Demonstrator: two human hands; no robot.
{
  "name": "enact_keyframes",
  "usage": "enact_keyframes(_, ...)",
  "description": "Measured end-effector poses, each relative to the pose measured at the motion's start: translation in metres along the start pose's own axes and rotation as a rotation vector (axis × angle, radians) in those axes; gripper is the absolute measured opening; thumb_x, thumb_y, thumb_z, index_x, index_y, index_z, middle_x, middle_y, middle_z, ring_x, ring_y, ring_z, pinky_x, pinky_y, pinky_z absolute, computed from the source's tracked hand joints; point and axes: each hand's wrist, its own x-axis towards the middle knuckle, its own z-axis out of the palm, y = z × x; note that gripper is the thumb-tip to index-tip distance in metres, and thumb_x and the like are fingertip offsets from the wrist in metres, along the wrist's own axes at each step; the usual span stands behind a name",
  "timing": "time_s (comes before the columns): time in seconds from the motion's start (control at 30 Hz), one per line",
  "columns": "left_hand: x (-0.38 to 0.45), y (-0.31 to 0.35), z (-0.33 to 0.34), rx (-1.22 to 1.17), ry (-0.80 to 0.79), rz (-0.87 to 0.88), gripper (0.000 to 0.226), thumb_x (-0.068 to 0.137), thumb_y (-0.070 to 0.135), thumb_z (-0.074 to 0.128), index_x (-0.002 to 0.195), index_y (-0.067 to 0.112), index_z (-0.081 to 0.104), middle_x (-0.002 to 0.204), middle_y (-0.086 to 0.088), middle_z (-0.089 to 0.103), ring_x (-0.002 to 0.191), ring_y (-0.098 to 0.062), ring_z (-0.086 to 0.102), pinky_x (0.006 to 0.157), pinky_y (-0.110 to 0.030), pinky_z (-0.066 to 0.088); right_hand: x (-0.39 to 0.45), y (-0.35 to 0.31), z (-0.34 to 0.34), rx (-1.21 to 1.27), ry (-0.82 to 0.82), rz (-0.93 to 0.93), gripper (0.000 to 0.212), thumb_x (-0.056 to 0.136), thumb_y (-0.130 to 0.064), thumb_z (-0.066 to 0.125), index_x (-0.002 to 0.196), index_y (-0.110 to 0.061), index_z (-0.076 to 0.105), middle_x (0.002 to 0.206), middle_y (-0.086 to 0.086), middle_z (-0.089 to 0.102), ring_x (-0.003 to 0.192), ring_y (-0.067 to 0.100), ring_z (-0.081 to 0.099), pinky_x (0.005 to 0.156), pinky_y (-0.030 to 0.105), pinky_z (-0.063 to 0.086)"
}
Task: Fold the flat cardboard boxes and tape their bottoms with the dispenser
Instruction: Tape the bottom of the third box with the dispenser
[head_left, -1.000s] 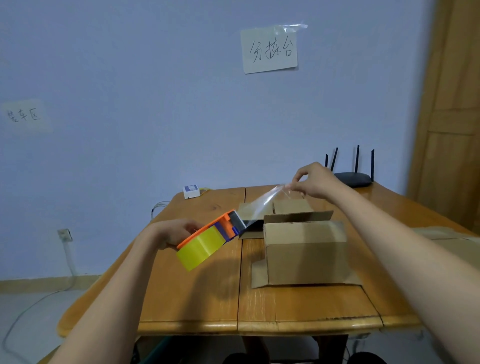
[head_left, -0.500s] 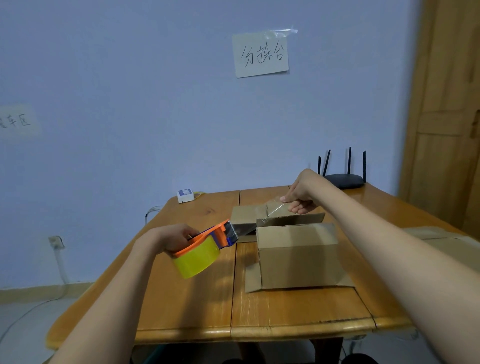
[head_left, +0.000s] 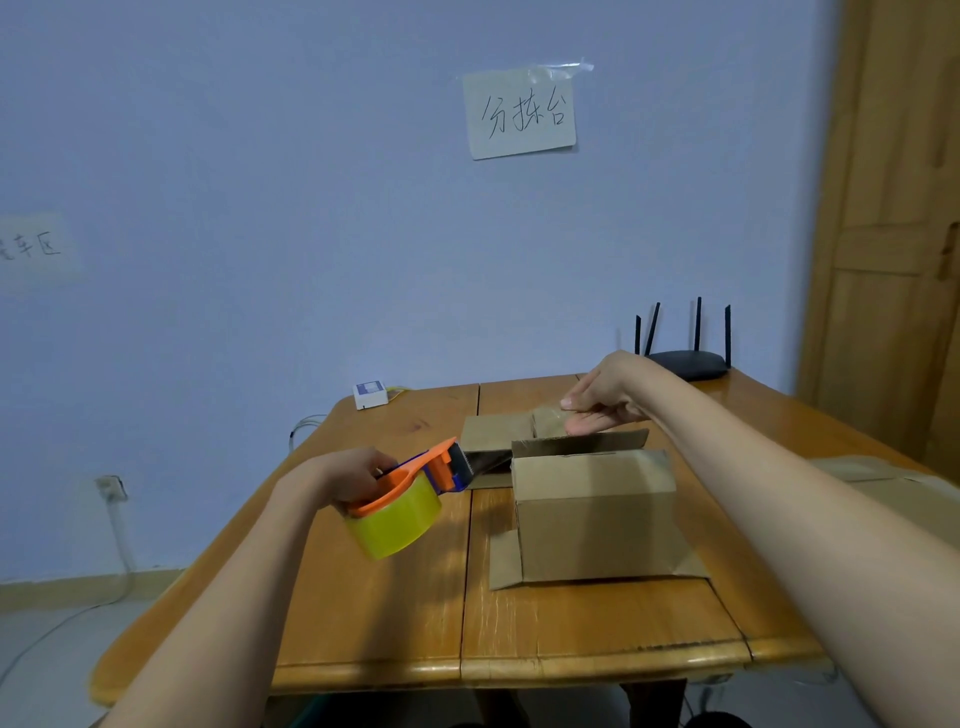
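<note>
Both hands are busy: my right hand (head_left: 602, 400) has dropped, pinching the tape end onto the box (head_left: 592, 512) on the surface (head_left: 363, 613), while my left hand (head_left: 353, 475) grips the dispenser (head_left: 410, 499), so taping can begin.

Lowered since a second ago: right hand (head_left: 602, 397), down from above the upright brown cardboard box (head_left: 592, 512) to its far top edge, pinching the clear tape end (head_left: 548, 418). Dropped and drawn nearer the box: left hand (head_left: 343, 475) with the orange dispenser and yellow tape roll (head_left: 410, 501) (strip now flatter, shorter).
</note>
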Motion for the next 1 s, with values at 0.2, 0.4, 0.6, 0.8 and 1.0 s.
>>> enact_keyframes(0.2, 0.005, 0.001, -0.003, 0.136, 0.087, -0.01, 0.033, 0.097, 0.019, 0.049, 0.127, 0.028, 0.058, 0.108, 0.003, 0.067, 0.092, -0.015, 0.067, 0.08, -0.034, 0.061, -0.002, -0.002, -0.006, 0.058, -0.087, -0.037, 0.02, 0.091, -0.002, 0.066, 0.108, 0.01, 0.065, 0.097, 0.019, 0.07, 0.084, 0.021, 0.072, 0.087, 0.036, 0.058)
enact_keyframes(0.4, 0.006, 0.006, -0.01, 0.204, 0.135, 0.014, 0.039, 0.091, 0.01, 0.053, 0.127, 0.024, 0.052, 0.114, -0.002, 0.061, 0.1, -0.022, 0.063, 0.077, -0.036, 0.061, -0.013, -0.002, -0.016, 0.087, -0.172, -0.125, 0.027, 0.081, 0.003, 0.073, 0.106, 0.012, 0.067, 0.109, 0.023, 0.071, 0.095, 0.027, 0.073, 0.084, 0.033, 0.06)
enact_keyframes(0.6, 0.007, 0.011, -0.006, 0.28, 0.281, 0.068, 0.024, 0.084, 0.014, 0.061, 0.085, 0.024, 0.039, 0.088, -0.005, 0.053, 0.07, -0.017, 0.05, 0.051, -0.026, 0.043, -0.011, 0.0, -0.01, 0.112, -0.085, -0.152, 0.05, 0.09, -0.037, 0.067, 0.106, 0.011, 0.066, 0.097, 0.021, 0.075, 0.093, 0.027, 0.074, 0.084, 0.033, 0.06)
enact_keyframes(0.8, 0.008, 0.02, -0.005, 0.252, 0.399, 0.139, 0.036, 0.083, 0.004, 0.058, 0.107, 0.024, 0.04, 0.099, -0.005, 0.055, 0.085, -0.024, 0.054, 0.068, -0.034, 0.042, -0.008, 0.01, -0.011, 0.208, 0.041, -0.207, 0.02, 0.087, 0.004, 0.069, 0.104, 0.013, 0.067, 0.097, 0.027, 0.071, 0.08, 0.029, 0.073, 0.067, 0.033, 0.063)
enact_keyframes(1.0, 0.008, 0.025, -0.007, 0.391, 0.647, 0.208, 0.027, 0.084, 0.007, 0.051, 0.107, 0.019, 0.045, 0.104, -0.003, 0.053, 0.089, -0.024, 0.046, 0.071, -0.034, 0.041, -0.001, 0.02, -0.019, 0.258, 0.039, -0.087, 0.022, 0.085, 0.009, 0.069, 0.105, 0.012, 0.064, 0.088, 0.023, 0.072, 0.081, 0.028, 0.073, 0.069, 0.035, 0.062)
